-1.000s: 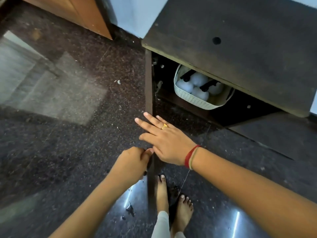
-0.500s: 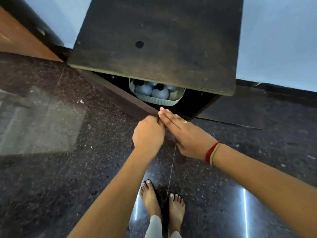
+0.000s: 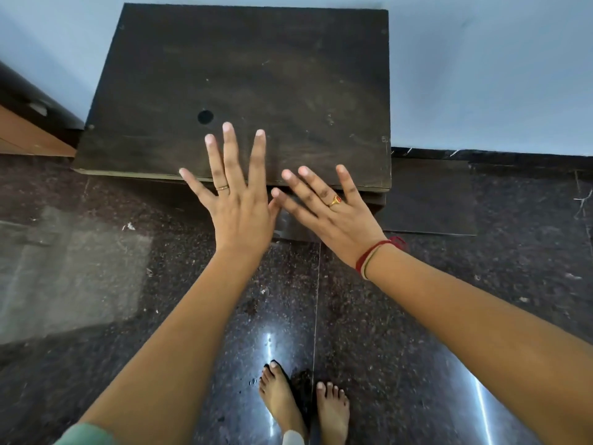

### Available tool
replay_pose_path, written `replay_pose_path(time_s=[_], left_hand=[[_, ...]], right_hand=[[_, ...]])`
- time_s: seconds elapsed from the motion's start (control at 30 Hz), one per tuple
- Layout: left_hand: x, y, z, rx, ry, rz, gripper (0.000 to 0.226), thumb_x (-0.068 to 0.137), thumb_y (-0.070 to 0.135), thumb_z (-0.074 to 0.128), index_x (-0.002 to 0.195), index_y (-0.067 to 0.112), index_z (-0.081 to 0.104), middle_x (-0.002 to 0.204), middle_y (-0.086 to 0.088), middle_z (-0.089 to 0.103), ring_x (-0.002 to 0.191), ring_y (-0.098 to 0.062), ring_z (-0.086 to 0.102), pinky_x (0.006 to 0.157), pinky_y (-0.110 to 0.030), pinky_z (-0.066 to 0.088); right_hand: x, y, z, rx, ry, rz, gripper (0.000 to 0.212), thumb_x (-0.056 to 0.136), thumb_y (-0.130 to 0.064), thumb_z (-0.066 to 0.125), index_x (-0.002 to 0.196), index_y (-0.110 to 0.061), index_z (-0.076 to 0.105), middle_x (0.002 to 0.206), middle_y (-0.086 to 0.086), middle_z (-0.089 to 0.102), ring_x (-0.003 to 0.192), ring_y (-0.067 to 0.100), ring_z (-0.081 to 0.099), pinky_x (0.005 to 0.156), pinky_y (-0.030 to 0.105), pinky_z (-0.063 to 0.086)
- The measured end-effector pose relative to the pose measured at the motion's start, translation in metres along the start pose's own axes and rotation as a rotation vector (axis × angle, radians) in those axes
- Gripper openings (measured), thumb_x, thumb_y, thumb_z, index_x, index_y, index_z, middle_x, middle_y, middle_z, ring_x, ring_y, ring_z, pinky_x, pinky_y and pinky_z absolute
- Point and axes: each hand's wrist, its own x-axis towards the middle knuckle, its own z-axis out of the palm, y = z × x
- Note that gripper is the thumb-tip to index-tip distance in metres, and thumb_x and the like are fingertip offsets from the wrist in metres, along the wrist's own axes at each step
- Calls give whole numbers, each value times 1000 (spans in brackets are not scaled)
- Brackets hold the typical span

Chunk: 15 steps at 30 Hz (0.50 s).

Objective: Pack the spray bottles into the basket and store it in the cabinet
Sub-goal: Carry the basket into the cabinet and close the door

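A low dark wooden cabinet (image 3: 244, 88) stands against the pale wall, seen from above, with a round hole in its top. Its front shows no open gap. The basket and the spray bottles are hidden from view. My left hand (image 3: 236, 200) hovers flat over the cabinet's front edge, fingers spread, holding nothing. My right hand (image 3: 330, 210) is beside it to the right, also open with fingers apart, a red thread band on the wrist.
Dark polished stone floor (image 3: 96, 284) surrounds the cabinet. An orange-brown wooden piece of furniture (image 3: 22, 136) sits at the far left. My bare feet (image 3: 301, 403) stand on the floor just in front of the cabinet.
The cabinet door has swung shut, hiding the basket of bottles. Both hands have left the door edge and now spread open above the cabinet front.
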Motion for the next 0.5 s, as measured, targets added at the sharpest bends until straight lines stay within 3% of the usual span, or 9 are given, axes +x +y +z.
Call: replay_pose_path(time_s=[0.07,0.2,0.4,0.5], left_hand=[[2,-3,4,24,-54,32,97,75,41,68,148,27,6,156,-19,2,143,-37,-1,103,-71,0],[4,-9,12,69,-100,38,103,75,41,71,148,25,0,156,-18,-3,143,-36,-6,103,-69,-3],[2,-21,16,64,-128,78,98,81,48,60,148,17,-4,157,-14,-4,143,-32,-9,107,-61,-7],[1,-24,8,62,-103,109,94,85,52,49,147,12,-9,157,-13,-6,142,-25,-16,110,-55,-8]], right_hand=[[11,7,4,-13,12,40,56,99,-15,21,151,-22,1,159,0,9,145,21,10,111,57,-2],[17,11,10,-19,-9,90,60,94,-4,-5,151,-22,-3,159,2,8,146,24,12,110,58,-3],[21,9,12,79,18,122,66,91,-7,19,151,-23,-4,159,5,7,146,27,9,112,60,0],[20,11,1,134,-48,139,74,91,-29,41,151,-20,-2,160,8,7,146,28,5,112,59,1]])
